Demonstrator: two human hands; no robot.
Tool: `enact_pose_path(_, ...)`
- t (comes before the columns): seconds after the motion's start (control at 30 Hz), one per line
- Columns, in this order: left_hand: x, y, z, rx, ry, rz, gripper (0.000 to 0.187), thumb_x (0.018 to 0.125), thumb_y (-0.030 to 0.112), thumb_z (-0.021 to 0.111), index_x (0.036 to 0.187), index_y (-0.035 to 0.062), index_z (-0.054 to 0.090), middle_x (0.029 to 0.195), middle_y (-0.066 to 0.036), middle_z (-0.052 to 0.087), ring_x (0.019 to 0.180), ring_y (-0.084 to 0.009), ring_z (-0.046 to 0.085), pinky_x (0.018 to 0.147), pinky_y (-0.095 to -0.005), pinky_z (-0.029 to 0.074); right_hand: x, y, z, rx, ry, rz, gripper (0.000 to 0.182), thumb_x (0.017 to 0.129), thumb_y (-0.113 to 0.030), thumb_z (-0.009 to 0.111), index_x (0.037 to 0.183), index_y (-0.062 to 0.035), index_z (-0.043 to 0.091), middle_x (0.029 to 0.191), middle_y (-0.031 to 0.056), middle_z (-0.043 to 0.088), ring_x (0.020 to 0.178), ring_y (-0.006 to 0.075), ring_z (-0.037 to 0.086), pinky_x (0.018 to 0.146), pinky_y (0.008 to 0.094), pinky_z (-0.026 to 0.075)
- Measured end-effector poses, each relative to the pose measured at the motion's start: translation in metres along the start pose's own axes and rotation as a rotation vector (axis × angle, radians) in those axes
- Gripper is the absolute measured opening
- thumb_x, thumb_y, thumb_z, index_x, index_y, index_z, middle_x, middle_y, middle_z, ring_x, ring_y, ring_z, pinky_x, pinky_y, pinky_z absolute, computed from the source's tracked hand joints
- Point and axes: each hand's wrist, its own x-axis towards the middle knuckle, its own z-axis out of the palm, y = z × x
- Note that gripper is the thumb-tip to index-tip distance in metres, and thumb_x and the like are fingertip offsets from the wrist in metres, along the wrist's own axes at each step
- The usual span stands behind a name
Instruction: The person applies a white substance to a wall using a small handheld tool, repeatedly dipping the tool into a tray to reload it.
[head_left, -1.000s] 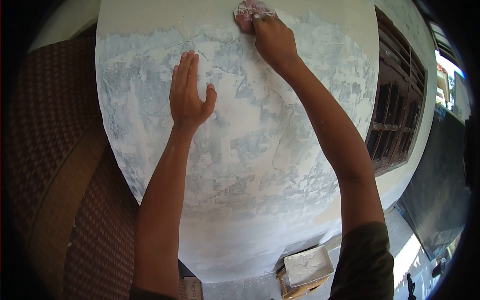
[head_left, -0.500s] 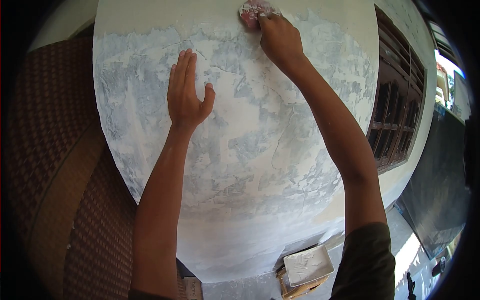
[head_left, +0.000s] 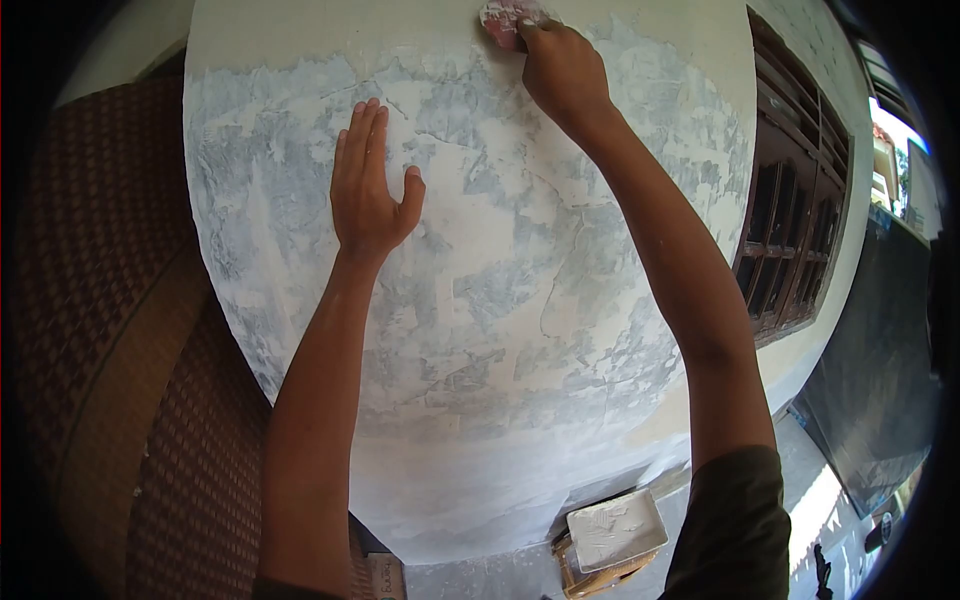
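A wall (head_left: 470, 330) fills the middle of the view, patchy with white filler over grey, with a smoother cream band along the top. My left hand (head_left: 372, 195) lies flat against it, fingers stretched upward and thumb apart, holding nothing. Higher up and to the right, my right hand (head_left: 565, 75) grips a reddish putty scraper (head_left: 507, 22) smeared with white. The scraper is at the wall's cream upper part, near the top of the view. My fingers partly cover it, and its working edge cannot be made out clearly.
Below, a tray of white putty (head_left: 617, 532) sits on a cardboard box (head_left: 580, 580) on the grey floor. A brown woven panel (head_left: 100, 250) stands at left. A dark wooden window (head_left: 790, 220) and a large dark sheet (head_left: 870, 350) are at right.
The view has shifted very slightly. My left hand stays on the wall, and my right hand with the scraper is at almost the same spot.
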Motion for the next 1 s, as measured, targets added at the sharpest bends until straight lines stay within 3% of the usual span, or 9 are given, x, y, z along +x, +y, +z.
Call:
enact_pose_path(0.1, 0.000, 0.000, -0.001, 0.000, -0.002, -0.001, 0.064, 0.082, 0.021, 0.054, 0.141, -0.0035, 0.045, 0.148, -0.020, 0.046, 0.142, -0.0352, 0.039, 0.115, -0.0527, 0.031, -0.037, -0.015, 0.001, 0.038, -0.075, -0.013, 0.025, 0.082, 0.002, 0.053, 0.104, 0.0002, 0.064, 0.090, 0.0184, 0.066, 0.085, 0.0373, 0.066, 0.071, 0.0455, 0.056)
enact_pose_path(0.13, 0.000, 0.001, -0.001, -0.001, -0.004, -0.009, 0.065, 0.082, 0.021, 0.054, 0.141, -0.0036, 0.045, 0.148, -0.020, 0.046, 0.143, -0.0352, 0.038, 0.115, -0.0528, 0.031, -0.055, -0.031, -0.012, 0.031, -0.132, -0.005, 0.011, 0.079, 0.001, 0.057, 0.089, 0.0018, 0.063, 0.092, 0.0166, 0.066, 0.089, 0.0337, 0.067, 0.067, 0.0430, 0.058)
enact_pose_path(0.23, 0.000, 0.002, -0.001, 0.004, -0.003, 0.000, 0.065, 0.083, 0.023, 0.054, 0.141, -0.0040, 0.045, 0.148, -0.021, 0.046, 0.143, -0.0353, 0.038, 0.115, -0.0528, 0.030, -0.085, -0.052, -0.033, 0.116, -0.228, -0.006, 0.017, 0.079, 0.001, 0.058, 0.094, 0.0006, 0.066, 0.089, 0.0156, 0.066, 0.087, 0.0325, 0.067, 0.067, 0.0419, 0.058)
enact_pose_path(0.43, 0.000, 0.001, 0.000, 0.003, -0.015, 0.009, 0.065, 0.083, 0.024, 0.054, 0.141, -0.0041, 0.045, 0.148, -0.021, 0.045, 0.143, -0.0353, 0.038, 0.115, -0.0529, 0.030, 0.000, -0.005, -0.009, 0.028, 0.097, -0.014, 0.017, 0.081, 0.001, 0.057, 0.095, -0.0002, 0.066, 0.090, 0.0152, 0.066, 0.089, 0.0324, 0.066, 0.071, 0.0430, 0.056)
enact_pose_path(0.57, 0.000, 0.001, 0.000, 0.007, -0.012, 0.012, 0.065, 0.083, 0.023, 0.054, 0.141, -0.0042, 0.045, 0.148, -0.021, 0.046, 0.142, -0.0355, 0.039, 0.115, -0.0533, 0.031, -0.014, -0.002, 0.000, -0.015, -0.068, 0.002, 0.016, 0.079, 0.002, 0.057, 0.093, 0.0004, 0.066, 0.090, 0.0157, 0.066, 0.088, 0.0334, 0.067, 0.069, 0.0433, 0.057)
enact_pose_path(0.63, 0.000, 0.001, 0.000, -0.002, -0.003, 0.008, 0.065, 0.082, 0.022, 0.054, 0.141, -0.0044, 0.046, 0.147, -0.021, 0.047, 0.141, -0.0356, 0.040, 0.114, -0.0536, 0.032, -0.056, -0.022, -0.006, 0.033, -0.144, 0.000, 0.035, 0.081, 0.002, 0.056, 0.115, 0.0000, 0.065, 0.093, 0.0177, 0.066, 0.082, 0.0360, 0.066, 0.071, 0.0441, 0.056)
enact_pose_path(0.73, 0.001, 0.003, -0.001, -0.011, 0.004, 0.002, 0.065, 0.082, 0.022, 0.054, 0.141, -0.0045, 0.046, 0.147, -0.021, 0.047, 0.141, -0.0357, 0.041, 0.114, -0.0536, 0.032, -0.096, -0.051, -0.023, 0.122, -0.164, -0.049, 0.044, 0.080, 0.001, 0.061, 0.124, -0.0002, 0.063, 0.090, 0.0151, 0.066, 0.081, 0.0343, 0.066, 0.071, 0.0422, 0.056)
enact_pose_path(0.9, 0.000, 0.002, 0.000, -0.008, 0.004, 0.006, 0.064, 0.082, 0.022, 0.054, 0.140, -0.0043, 0.046, 0.147, -0.021, 0.047, 0.141, -0.0353, 0.041, 0.114, -0.0537, 0.032, -0.019, -0.023, -0.014, 0.094, 0.036, -0.018, 0.028, 0.082, 0.000, 0.058, 0.109, -0.0015, 0.067, 0.090, 0.0150, 0.067, 0.081, 0.0346, 0.066, 0.069, 0.0441, 0.055)
enact_pose_path(1.0, 0.000, 0.001, 0.000, -0.002, 0.001, 0.009, 0.064, 0.083, 0.022, 0.054, 0.140, -0.0042, 0.046, 0.147, -0.021, 0.047, 0.141, -0.0351, 0.041, 0.114, -0.0536, 0.032, 0.000, -0.010, -0.002, -0.009, -0.056, -0.023, 0.025, 0.082, 0.002, 0.055, 0.104, -0.0001, 0.065, 0.090, 0.0161, 0.066, 0.082, 0.0354, 0.066, 0.070, 0.0448, 0.055)
